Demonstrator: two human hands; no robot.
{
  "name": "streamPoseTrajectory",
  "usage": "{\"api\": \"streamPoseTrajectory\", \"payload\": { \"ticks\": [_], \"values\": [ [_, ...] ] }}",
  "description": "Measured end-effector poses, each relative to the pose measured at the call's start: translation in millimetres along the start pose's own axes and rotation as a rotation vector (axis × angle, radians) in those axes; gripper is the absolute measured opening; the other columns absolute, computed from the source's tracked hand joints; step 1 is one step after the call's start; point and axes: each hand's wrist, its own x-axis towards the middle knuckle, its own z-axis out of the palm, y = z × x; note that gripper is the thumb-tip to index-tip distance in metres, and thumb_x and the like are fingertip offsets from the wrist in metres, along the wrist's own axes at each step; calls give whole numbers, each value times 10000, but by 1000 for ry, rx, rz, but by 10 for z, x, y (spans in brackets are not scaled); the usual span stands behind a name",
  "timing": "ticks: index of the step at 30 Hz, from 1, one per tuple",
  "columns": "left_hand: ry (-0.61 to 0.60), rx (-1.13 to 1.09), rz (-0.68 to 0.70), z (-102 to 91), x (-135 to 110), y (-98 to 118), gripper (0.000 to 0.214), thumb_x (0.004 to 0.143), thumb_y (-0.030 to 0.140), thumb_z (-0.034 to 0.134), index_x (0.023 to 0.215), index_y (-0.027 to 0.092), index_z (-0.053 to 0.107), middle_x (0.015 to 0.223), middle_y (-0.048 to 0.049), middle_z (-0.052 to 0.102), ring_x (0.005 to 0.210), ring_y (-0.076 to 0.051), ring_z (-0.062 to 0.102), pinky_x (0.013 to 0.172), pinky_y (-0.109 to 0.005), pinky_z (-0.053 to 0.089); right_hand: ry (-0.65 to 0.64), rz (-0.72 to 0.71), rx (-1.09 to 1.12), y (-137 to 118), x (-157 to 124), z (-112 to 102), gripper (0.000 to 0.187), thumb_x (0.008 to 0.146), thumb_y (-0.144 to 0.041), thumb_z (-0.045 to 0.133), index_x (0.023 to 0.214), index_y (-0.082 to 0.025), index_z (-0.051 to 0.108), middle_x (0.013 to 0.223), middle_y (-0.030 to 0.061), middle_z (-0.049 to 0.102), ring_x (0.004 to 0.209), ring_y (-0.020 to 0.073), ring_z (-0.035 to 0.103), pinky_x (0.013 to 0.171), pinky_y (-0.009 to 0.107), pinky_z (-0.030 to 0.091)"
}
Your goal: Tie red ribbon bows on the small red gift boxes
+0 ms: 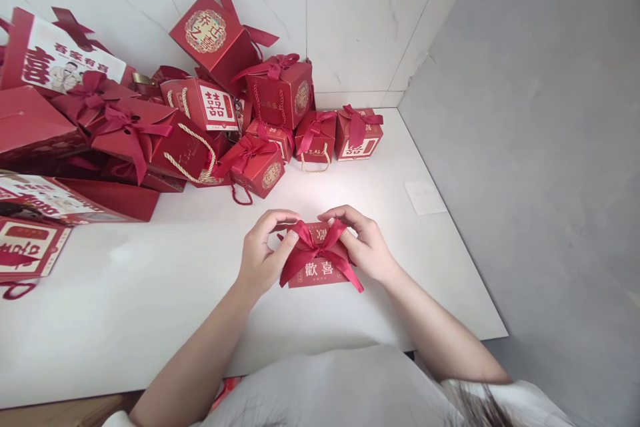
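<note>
Right in front of me a small red gift box (320,278) with gold characters stands on the white table. A shiny red ribbon (320,250) is tied in a bow across its top, its tails hanging over the front. My left hand (267,247) pinches the bow's left loop between thumb and fingers. On the other side, my right hand (366,243) has the right loop pinched the same way. Both hands rest close against the box's sides, and parts of the box are hidden behind the ribbon and fingers.
Many red gift boxes (260,167) with bows and cord handles are piled along the wall from the left to the centre. A white paper piece (424,197) lies near the right edge of the white table (165,293). Beyond that edge is grey floor (540,147).
</note>
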Motion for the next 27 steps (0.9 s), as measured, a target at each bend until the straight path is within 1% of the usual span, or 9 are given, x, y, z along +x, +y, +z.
{"api": "streamPoseTrajectory", "payload": {
  "ticks": [2,4,7,11,13,15,19,24,27],
  "values": [
    [1,80,35,20,-12,36,149,906,224,580,1020,217,675,1065,-49,693,1015,-196,656,914,-338,526,16,-7,-1,5,-1,7,193,984,-354,533,1035,-243,682,1055,32,719,958,201,664,872,333,499],
    [-40,125,41,36,-24,71,192,887,197,583,1045,226,689,1072,-40,701,999,-193,660,897,-330,527,17,-20,-18,10,-1,16,182,980,-330,537,1035,-248,690,1046,28,722,946,199,664,868,332,499],
    [-65,131,-31,64,-40,106,251,877,205,602,1099,246,709,1099,-27,724,1012,-196,677,904,-324,536,3,-47,-45,12,2,30,177,973,-296,543,1020,-247,707,1021,27,729,931,200,666,874,338,500],
    [20,82,-171,84,-44,110,181,902,305,630,995,248,774,1043,-18,767,978,-201,705,856,-304,559,26,-50,-26,13,0,45,165,964,-316,575,957,-232,718,982,33,739,909,200,680,871,338,512],
    [57,42,-237,81,-36,100,212,902,383,646,970,241,788,1030,-21,776,947,-203,714,810,-290,567,64,-37,-9,18,-4,49,183,961,-357,593,938,-226,718,980,39,744,915,205,688,866,339,523],
    [106,1,-268,78,-29,86,247,889,429,663,965,234,793,1020,-20,782,928,-199,719,795,-276,571,108,-27,2,23,-8,56,213,950,-409,613,943,-225,720,987,44,749,926,213,693,850,337,536],
    [190,-47,-236,98,-30,60,234,886,429,671,928,239,802,980,-3,787,919,-176,722,811,-240,567,168,-49,26,31,-12,83,242,924,-456,647,933,-224,717,970,40,752,894,205,696,827,325,551],
    [172,-35,-136,138,-35,35,212,932,362,621,926,253,803,998,4,782,951,-162,716,856,-237,549,218,-52,32,34,-7,109,199,939,-425,635,926,-236,695,957,21,749,866,184,691,852,322,547],
    [208,-29,-104,141,-36,19,201,935,333,619,906,249,798,987,6,782,953,-160,718,869,-243,548,199,-57,30,31,2,101,192,939,-419,636,942,-238,699,970,19,747,867,182,691,852,322,547]
  ]
}}
